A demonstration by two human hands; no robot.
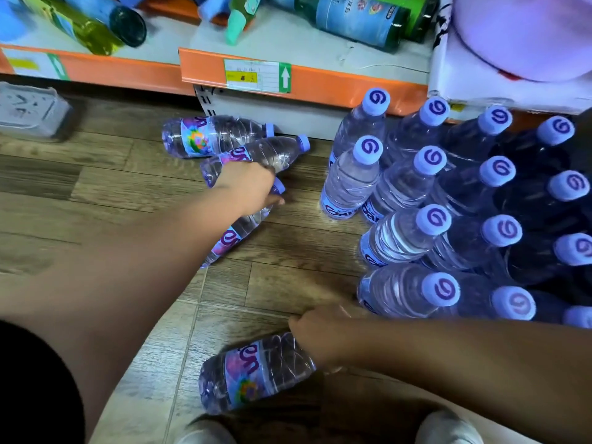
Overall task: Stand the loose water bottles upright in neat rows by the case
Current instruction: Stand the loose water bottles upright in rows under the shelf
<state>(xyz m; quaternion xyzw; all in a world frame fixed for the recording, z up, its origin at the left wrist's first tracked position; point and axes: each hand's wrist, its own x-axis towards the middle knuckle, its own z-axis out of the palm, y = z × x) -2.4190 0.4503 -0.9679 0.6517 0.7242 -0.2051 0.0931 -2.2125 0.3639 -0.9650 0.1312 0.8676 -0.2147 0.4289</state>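
Observation:
Several clear water bottles with lilac caps stand upright in rows (429, 161) on the wooden floor at the right. Loose bottles lie on their sides: one by the shelf base (214, 134), one just in front of it (275, 152), one under my left hand (238, 230), and one near my feet (253, 373). My left hand (248, 187) is closed over the neck end of the bottle on the floor, with the second bottle just behind it. My right hand (317, 331) grips the neck of the near bottle.
An orange-edged shelf (320, 84) with green and blue bottles lying on it runs across the top. A grey plastic container (32, 110) sits on the floor at the left. My shoes (448, 427) are at the bottom edge.

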